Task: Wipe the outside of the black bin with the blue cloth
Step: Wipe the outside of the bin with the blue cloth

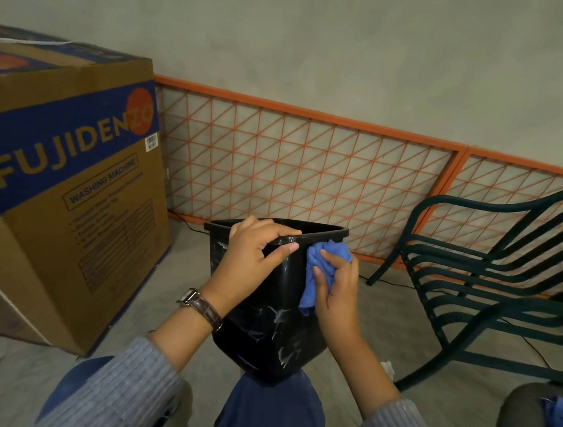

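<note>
Against the grey wall (315, 35) at left stands a big cardboard washing-machine box (60, 234), brown with a blue band, "FUJIDENZO" printed on it. Orange lattice panel (276, 167) leans along the wall base, running from behind the box to the right edge. Dark green slatted chair (498, 273) stands on the floor (383, 303) at right, near the panel; a thin black cable runs on the floor under it. Black bin (267, 327) is centre frame, upright with a slight tilt, open top toward the wall, and its base seems to rest on the person's knee (270, 408) in blue trousers. White smears show on the bin's near face, low down, and on the left face. Both forearms reach in from the bottom, in grey striped sleeves. Left grip (255, 257) is curled over the near rim of the bin, fingers across the top edge and thumb on the outer wall just below, so it is closed round the rim. Right grip (335, 288) has the blue cloth (316, 267) bunched in its fingers and holds it against the bin's right outer side, just under the rim; the cloth's tail hangs down along the bin corner. Brown-strap wristwatch (200, 305) sits on the left wrist. Bottom right corner has a dark rounded thing with something blue on it, cannot tell what.
</note>
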`<act>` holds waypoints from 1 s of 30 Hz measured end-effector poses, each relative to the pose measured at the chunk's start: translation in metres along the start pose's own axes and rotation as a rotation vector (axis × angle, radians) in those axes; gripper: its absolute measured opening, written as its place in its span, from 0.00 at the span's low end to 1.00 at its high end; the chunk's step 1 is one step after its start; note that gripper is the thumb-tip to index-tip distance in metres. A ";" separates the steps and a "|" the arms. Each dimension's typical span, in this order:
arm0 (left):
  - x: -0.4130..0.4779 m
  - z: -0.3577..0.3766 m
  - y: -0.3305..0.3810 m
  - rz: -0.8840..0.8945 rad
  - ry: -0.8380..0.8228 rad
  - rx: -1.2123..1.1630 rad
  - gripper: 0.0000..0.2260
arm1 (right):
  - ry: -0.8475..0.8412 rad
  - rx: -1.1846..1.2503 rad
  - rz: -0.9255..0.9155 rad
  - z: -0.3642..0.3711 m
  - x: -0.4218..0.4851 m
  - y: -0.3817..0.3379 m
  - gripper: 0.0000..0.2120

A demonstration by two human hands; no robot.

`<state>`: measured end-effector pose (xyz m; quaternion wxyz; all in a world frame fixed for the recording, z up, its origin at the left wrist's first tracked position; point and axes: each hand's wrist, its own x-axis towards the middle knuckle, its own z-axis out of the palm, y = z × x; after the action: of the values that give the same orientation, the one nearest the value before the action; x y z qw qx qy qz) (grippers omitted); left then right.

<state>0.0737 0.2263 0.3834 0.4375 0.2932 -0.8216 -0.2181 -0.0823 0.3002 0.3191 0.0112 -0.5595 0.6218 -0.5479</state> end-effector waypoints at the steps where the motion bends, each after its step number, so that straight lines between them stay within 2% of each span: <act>1: 0.000 -0.001 -0.001 -0.006 -0.005 -0.021 0.09 | -0.031 -0.022 -0.034 -0.005 -0.001 0.003 0.11; 3: 0.000 -0.003 -0.001 -0.013 -0.008 -0.047 0.08 | -0.061 -0.039 -0.024 -0.012 0.003 0.009 0.11; 7: 0.004 -0.001 0.000 -0.009 -0.004 -0.050 0.08 | 0.007 -0.002 0.130 -0.004 0.010 -0.005 0.11; 9: 0.004 -0.001 -0.004 -0.004 0.002 -0.076 0.08 | -0.014 -0.048 0.023 0.002 0.000 -0.012 0.13; 12: 0.004 -0.003 -0.009 -0.015 0.004 -0.150 0.09 | -0.153 -0.094 -0.166 -0.010 -0.008 -0.003 0.13; 14: 0.005 -0.003 -0.008 -0.028 -0.002 -0.163 0.09 | -0.150 -0.136 -0.088 -0.018 0.003 0.001 0.12; 17: 0.007 0.001 -0.004 -0.034 -0.002 -0.148 0.07 | -0.037 -0.104 0.086 -0.013 0.014 -0.012 0.12; 19: 0.008 0.004 -0.004 -0.032 -0.004 -0.156 0.06 | -0.045 -0.108 0.036 -0.007 0.007 -0.024 0.13; 21: 0.008 0.004 -0.006 -0.036 -0.001 -0.170 0.07 | -0.150 -0.154 -0.098 -0.009 -0.004 -0.023 0.13; 23: 0.008 0.003 -0.008 -0.044 0.005 -0.183 0.07 | -0.245 -0.198 -0.149 -0.019 -0.007 -0.015 0.13; 27: 0.007 0.005 -0.008 -0.052 0.015 -0.191 0.07 | -0.104 -0.143 0.008 -0.022 0.009 -0.011 0.11; 30: 0.009 0.007 -0.006 -0.044 0.007 -0.196 0.07 | -0.072 -0.125 -0.082 -0.010 0.008 -0.025 0.12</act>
<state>0.0658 0.2169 0.3817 0.4620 0.2678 -0.7881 -0.3062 -0.0743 0.3065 0.3456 -0.0240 -0.6035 0.6305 -0.4875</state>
